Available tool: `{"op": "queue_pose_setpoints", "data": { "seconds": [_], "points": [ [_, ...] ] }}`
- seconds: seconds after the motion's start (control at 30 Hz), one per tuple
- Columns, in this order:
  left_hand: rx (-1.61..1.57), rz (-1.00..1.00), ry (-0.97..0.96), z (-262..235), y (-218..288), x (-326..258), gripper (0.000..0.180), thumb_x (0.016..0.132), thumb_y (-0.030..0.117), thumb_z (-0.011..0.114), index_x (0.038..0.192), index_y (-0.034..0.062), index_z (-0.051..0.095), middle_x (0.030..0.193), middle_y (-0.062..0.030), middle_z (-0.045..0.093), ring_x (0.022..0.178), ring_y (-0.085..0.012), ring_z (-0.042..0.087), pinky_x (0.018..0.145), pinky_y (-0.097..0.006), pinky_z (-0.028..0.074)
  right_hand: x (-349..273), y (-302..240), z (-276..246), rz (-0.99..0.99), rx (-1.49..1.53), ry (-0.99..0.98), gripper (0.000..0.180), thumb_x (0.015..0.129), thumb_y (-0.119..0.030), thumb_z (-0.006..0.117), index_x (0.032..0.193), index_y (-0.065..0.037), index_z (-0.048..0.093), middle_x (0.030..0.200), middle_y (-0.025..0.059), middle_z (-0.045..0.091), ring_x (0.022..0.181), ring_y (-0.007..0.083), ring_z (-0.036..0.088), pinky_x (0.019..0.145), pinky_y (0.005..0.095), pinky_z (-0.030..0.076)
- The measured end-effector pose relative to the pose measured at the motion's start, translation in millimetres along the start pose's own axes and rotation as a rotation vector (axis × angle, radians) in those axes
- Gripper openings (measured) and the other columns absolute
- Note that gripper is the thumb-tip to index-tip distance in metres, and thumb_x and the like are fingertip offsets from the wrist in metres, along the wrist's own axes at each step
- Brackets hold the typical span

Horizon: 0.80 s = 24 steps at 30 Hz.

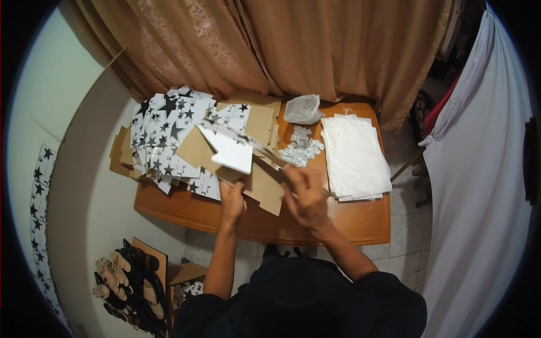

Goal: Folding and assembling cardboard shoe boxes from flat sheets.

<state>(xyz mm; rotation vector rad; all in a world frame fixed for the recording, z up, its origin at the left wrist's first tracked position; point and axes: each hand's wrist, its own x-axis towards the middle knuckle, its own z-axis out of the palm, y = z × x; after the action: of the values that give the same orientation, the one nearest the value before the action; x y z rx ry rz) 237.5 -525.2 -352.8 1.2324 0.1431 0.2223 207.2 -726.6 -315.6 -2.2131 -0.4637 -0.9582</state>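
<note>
Cardboard box blank [234, 149], white face up, is being folded above the wooden table [360, 219]. Left hand [231, 203] is pinching its lower edge, fingers closed on it; right hand [304, 194] is gripping the right flap. Advice: keep creases aligned, press evenly, avoid the star-print pile [166, 127].
</note>
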Motion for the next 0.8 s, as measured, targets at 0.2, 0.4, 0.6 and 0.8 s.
{"op": "queue_pose_setpoints", "data": {
  "seconds": [0.2,0.4,0.6,0.8],
  "points": [
    [0.043,-0.095,-0.233,-9.2,11.3,-2.0,0.029,0.089,-0.002,0.06,0.117,-0.0045,0.055,0.107,-0.0099,0.065,0.095,-0.0171,0.065,0.086,-0.031,0.053,-4.1,66.8,-60.1,0.298,-0.074,-0.232,0.04,0.086,-0.022,0.075,0.117,0.0,0.064,0.095,0.0173,0.061,0.086,0.032,0.061,0.072,0.0412,0.05],
    [0.258,-0.257,-0.462,-17.1,28.1,8.0,0.036,0.088,0.0,0.061,0.123,-0.0037,0.056,0.109,-0.0087,0.066,0.097,-0.0152,0.064,0.088,-0.03,0.052,-13.6,76.7,-66.1,0.548,0.301,-0.332,0.029,0.095,-0.023,0.066,0.098,0.005,0.068,0.078,0.0179,0.068,0.064,0.0241,0.064,0.063,0.0363,0.05],
    [0.268,-0.405,-0.626,-34.0,16.7,20.2,0.046,0.084,-0.001,0.06,0.13,-0.0023,0.053,0.11,-0.0053,0.064,0.098,-0.0138,0.062,0.088,-0.029,0.051,-3.1,54.9,-65.1,0.771,0.316,-0.217,0.027,0.094,-0.016,0.062,0.108,0.006,0.069,0.082,0.0161,0.069,0.069,0.0156,0.063,0.065,0.0328,0.05],
    [0.312,-0.573,-0.655,-61.9,-56.3,33.6,0.057,0.082,-0.002,0.059,0.138,0.0013,0.047,0.112,-0.0082,0.062,0.095,-0.0143,0.063,0.079,-0.029,0.055,-2.4,42.3,-45.6,0.746,0.195,-0.283,0.031,0.094,-0.018,0.061,0.111,0.006,0.069,0.089,0.0144,0.071,0.074,0.0187,0.067,0.068,0.0336,0.052]
  ]
}}
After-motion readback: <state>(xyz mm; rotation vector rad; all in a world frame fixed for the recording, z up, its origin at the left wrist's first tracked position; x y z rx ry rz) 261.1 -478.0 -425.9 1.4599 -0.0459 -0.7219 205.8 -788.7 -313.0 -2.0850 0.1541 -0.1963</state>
